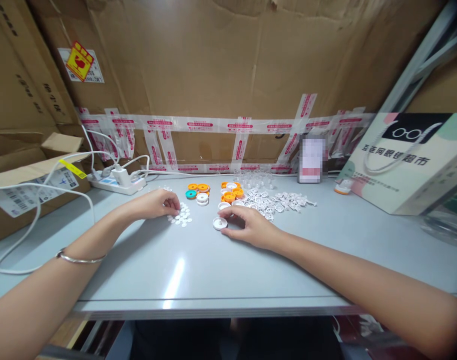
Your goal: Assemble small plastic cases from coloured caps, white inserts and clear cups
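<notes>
My left hand (158, 205) reaches into a pile of small white discs (182, 216), its fingers curled together at the pile's near-left edge. Whether a disc is between those fingertips is hidden. With thumb and fingers, my right hand (253, 227) grips a white round lid-like piece (219, 223) by its right side, low at the tabletop. Behind the hands sit two small groups of similar round pieces: orange pieces (203, 188), a teal piece (191, 194) and white pieces (202, 198) to the left, more orange and white pieces (228, 197) to the right.
Small white plastic parts (288, 201) lie heaped right of centre, with clear cups (256, 178) behind them. A phone (311, 159) leans against the cardboard (198, 145). A paper bag (404, 165) stands right; a power strip (117, 184), white cables (36, 220) and an open carton (29, 195) are left.
</notes>
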Tool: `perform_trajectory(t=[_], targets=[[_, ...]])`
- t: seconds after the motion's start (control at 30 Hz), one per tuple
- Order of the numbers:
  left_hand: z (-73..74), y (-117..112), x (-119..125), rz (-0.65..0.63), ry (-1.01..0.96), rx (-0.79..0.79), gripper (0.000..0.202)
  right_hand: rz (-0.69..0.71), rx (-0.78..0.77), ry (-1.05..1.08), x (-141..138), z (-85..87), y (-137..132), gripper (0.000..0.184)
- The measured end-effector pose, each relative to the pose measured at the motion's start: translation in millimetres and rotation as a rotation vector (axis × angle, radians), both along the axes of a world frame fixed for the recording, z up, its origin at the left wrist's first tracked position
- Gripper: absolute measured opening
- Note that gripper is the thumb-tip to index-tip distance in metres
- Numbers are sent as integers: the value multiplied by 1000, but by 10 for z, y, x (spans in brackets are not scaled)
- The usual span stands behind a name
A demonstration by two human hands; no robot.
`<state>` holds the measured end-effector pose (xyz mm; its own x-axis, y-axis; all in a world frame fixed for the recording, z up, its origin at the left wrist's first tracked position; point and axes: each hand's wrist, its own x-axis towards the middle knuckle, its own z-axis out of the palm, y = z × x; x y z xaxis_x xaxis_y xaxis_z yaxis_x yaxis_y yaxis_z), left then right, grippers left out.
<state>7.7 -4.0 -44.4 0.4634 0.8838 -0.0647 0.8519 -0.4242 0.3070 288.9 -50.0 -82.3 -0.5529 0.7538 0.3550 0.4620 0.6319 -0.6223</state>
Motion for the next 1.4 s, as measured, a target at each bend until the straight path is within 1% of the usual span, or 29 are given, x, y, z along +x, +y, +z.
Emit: perform_trajectory(t=[0.23,0.33,0.43,0.57,0.63,0.77,0.83,0.93,1.03,1.2,1.3,1.4], targets=[[31,-12,18,-43,54,64,26,-2,14,-6,-1,2,-2,29],[39,-24,31,-70,89,144,26,-2,15,1,-2,-8,-1,28],[37,-31,64,-69,94,233,26,-2,16,10,-6,-20,0,26],[20,-100,176,-86,40,339,22,15,17,23,-12,-28,-3,24],[-2,-179,282,-141,-27,396,19,24,17,32,-16,-25,-5,25],[-78,-352,542,-334,-163,451,16,48,18,35,-26,-5,-10,26],[-123,-396,638,-421,-186,482,15,62,19,34,-32,4,-11,25],[-183,-398,697,-519,-151,527,16,68,22,33,-35,4,-4,26],[-221,-369,690,-564,-111,584,17,64,30,33,-29,-12,8,28],[-257,-358,659,-599,-54,645,20,65,29,36,-18,-21,12,28],[-266,-374,651,-603,-49,653,21,58,23,31,-22,-13,7,28],[-231,-388,641,-589,-55,635,23,60,20,33,-28,-8,5,29]])
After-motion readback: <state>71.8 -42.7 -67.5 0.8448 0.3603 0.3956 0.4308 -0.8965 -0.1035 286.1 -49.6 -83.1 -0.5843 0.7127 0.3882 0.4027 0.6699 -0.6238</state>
